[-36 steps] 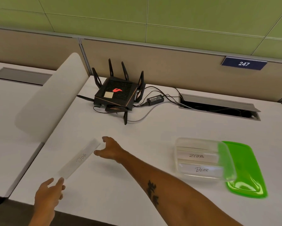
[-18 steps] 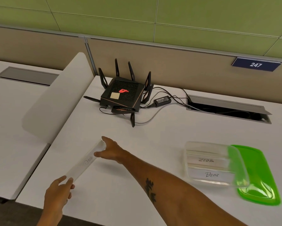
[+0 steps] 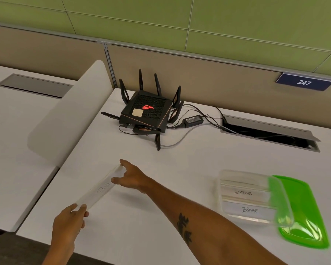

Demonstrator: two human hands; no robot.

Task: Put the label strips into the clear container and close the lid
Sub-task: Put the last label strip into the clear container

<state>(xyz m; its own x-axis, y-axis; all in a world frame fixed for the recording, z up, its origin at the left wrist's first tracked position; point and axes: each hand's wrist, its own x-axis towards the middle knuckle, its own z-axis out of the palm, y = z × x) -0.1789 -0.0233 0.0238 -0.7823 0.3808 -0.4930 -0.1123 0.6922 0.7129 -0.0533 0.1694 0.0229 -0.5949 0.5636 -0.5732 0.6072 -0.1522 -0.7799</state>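
So both hands are pinching the "Dog" strip (image 3: 101, 188) by its ends, left hand (image 3: 69, 220) near, right hand (image 3: 132, 177) far, probably to keep it flat. The clear container (image 3: 245, 197) sits open, well right, propped on the green lid (image 3: 304, 213).

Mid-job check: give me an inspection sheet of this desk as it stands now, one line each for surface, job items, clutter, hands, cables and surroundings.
Surface: white desk, flat.
Job items: Dog strip held at both ends, tilted; clear container open, with Zebra strip and Bear strip inside; green lid partly under the container's right side.
Clutter: router at the back, power brick beside it.
Hands: left hand pinches the strip's near end; right hand grips its far end.
Cables: black and grey leads run from router to cable hatch.
Surroundings: desk divider left; sign 247 on the partition.
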